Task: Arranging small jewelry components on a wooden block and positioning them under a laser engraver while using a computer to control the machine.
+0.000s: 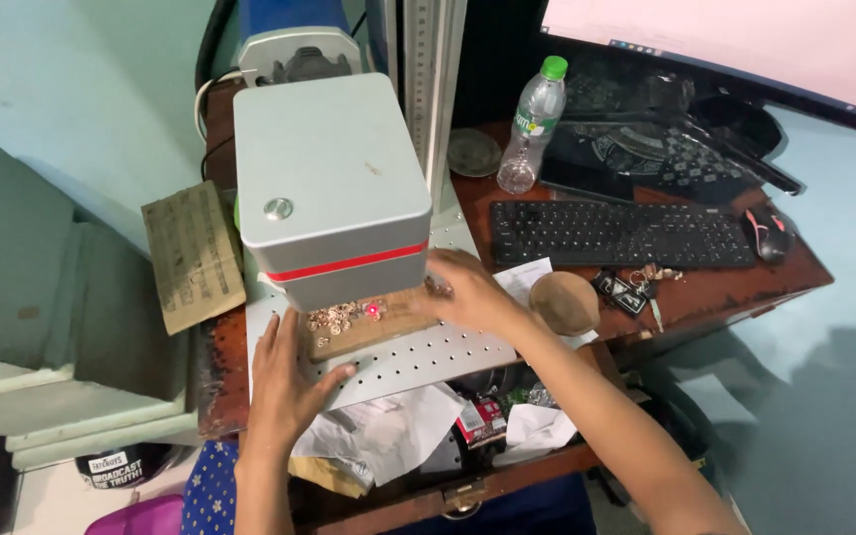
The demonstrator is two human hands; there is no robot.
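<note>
1. Below the grey machine head, near the middle of the frame, I see a wooden board lying on the perforated metal plate.
2. Small gold-coloured pieces sit in a cluster on the board's left part, with a red light spot just beside them.
3. My left hand rests at the lower left of the plate, fingers spread fairly flat, thumb reaching onto the plate; it grips nothing, only presses on the plate's edge near the board.
4. My right hand lies on the board's right end, fingers loosely curled over it; whether it pinches the board or merely touches it, I cannot tell.
5. As for progress, I judge the pieces already laid out under the head, with the board's position under the light seemingly not yet settled.
6. Right of centre lie a black keyboard, a plastic bottle, a round brown dish and keys.
</note>
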